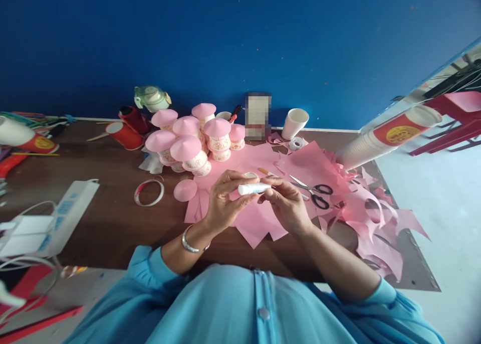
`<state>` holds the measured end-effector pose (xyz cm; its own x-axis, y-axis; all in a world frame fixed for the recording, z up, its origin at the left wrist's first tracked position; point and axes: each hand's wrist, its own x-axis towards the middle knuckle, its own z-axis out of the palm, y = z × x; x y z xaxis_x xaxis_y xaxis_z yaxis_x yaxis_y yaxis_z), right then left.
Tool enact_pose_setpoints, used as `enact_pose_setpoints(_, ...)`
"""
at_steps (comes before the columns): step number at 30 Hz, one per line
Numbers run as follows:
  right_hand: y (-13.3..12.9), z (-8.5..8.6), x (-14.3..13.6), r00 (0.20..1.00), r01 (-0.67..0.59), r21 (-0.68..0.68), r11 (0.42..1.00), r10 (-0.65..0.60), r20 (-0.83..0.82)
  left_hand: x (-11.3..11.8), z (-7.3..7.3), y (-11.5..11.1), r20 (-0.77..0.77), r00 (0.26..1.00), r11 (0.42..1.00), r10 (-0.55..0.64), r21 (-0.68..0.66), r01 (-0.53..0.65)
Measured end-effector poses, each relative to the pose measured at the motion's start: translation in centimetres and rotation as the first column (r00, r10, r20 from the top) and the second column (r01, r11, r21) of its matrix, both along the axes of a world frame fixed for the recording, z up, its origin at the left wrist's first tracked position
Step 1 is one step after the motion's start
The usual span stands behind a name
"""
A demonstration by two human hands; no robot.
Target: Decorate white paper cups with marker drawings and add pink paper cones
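Over the middle of the table, my left hand [222,199] is closed around a small white tube [248,189] with blue print, lying level between thumb and fingers. The fingers of my right hand [288,201] pinch the tube's right end. A pale round rim [251,175] shows just behind the tube; what it belongs to is mostly hidden by my fingers. Pink paper sheets [263,223] lie below both hands. Black-handled scissors [311,189] rest with blades apart, right of my right hand. A loose pink paper cone [185,189] lies left of my left hand.
Several patterned paper-cup towers with pink cone roofs [186,148] stand behind my left hand. A tape roll [149,192] and a power strip [73,216] are at left. Pink scraps [376,223] and a long cup stack [387,136] occupy the right; a white cup [295,123] stands near the wall.
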<state>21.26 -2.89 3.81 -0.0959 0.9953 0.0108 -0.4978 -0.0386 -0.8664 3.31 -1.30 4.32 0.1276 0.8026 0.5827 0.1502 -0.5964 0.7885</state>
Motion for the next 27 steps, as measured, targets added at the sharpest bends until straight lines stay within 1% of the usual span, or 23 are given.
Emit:
enact_pose_setpoints(5, -0.1, 0.1, 0.4, 0.987, -0.16, -0.066, 0.985, 0.161, 0.002, -0.5, 0.8, -0.1, -0.05, 0.999, 1.0, -0.008, 0.018, 0.009)
enact_pose_setpoints(7, -0.2, 0.1, 0.6, 0.988, -0.155, -0.059, 0.986, 0.156, 0.014, -0.6, 1.0, -0.2, -0.062, 0.998, 1.0, -0.016, 0.018, 0.017)
enact_pose_setpoints(10, -0.3, 0.1, 0.6, 0.997, -0.061, -0.023, 0.998, 0.062, 0.042, -0.5, 0.9, -0.3, -0.051, 0.999, 1.0, -0.014, 0.001, 0.014)
enact_pose_setpoints(12, -0.4, 0.2, 0.6, 0.998, -0.04, -0.017, 0.999, 0.041, 0.055, -0.4, 0.8, -0.3, -0.039, 0.999, 1.0, -0.009, -0.009, 0.008)
enact_pose_setpoints(13, -0.4, 0.2, 0.6, 0.997, -0.056, -0.022, 0.998, 0.057, 0.049, -0.4, 0.8, -0.3, -0.037, 0.999, 1.0, -0.012, -0.01, 0.012)
enact_pose_setpoints(16, -0.4, 0.1, 0.8, 0.986, -0.163, -0.062, 0.985, 0.164, 0.013, -0.3, 0.8, -0.3, -0.036, 0.999, 0.999, -0.034, -0.013, 0.034)
enact_pose_setpoints(18, -0.4, 0.0, 1.0, 0.983, -0.183, -0.079, 0.98, 0.184, 0.011, -0.4, 0.9, -0.3, -0.047, 0.998, 0.998, -0.052, -0.02, 0.051)
enact_pose_setpoints(19, -0.4, -0.1, 1.0, 0.986, -0.164, -0.079, 0.983, 0.167, 0.024, -0.4, 0.9, -0.3, -0.051, 0.997, 0.998, -0.058, -0.025, 0.057)
enact_pose_setpoints(22, -0.5, -0.2, 1.1, 0.996, -0.057, -0.041, 0.998, 0.06, 0.066, -0.4, 0.8, -0.3, -0.051, 0.997, 0.998, -0.054, -0.037, 0.052)
enact_pose_setpoints(23, -0.5, -0.2, 1.0, 0.996, -0.046, -0.029, 0.999, 0.048, 0.071, -0.3, 0.8, -0.3, -0.05, 0.998, 0.998, -0.045, -0.039, 0.044)
enact_pose_setpoints(24, -0.5, -0.2, 1.0, 0.996, -0.058, -0.022, 0.998, 0.06, 0.065, -0.3, 0.8, -0.3, -0.051, 0.998, 0.999, -0.038, -0.041, 0.036)
enact_pose_setpoints(27, -0.5, -0.1, 1.0, 0.985, -0.174, -0.041, 0.984, 0.175, 0.012, -0.2, 1.0, -0.2, -0.06, 0.997, 0.998, -0.044, -0.039, 0.042)
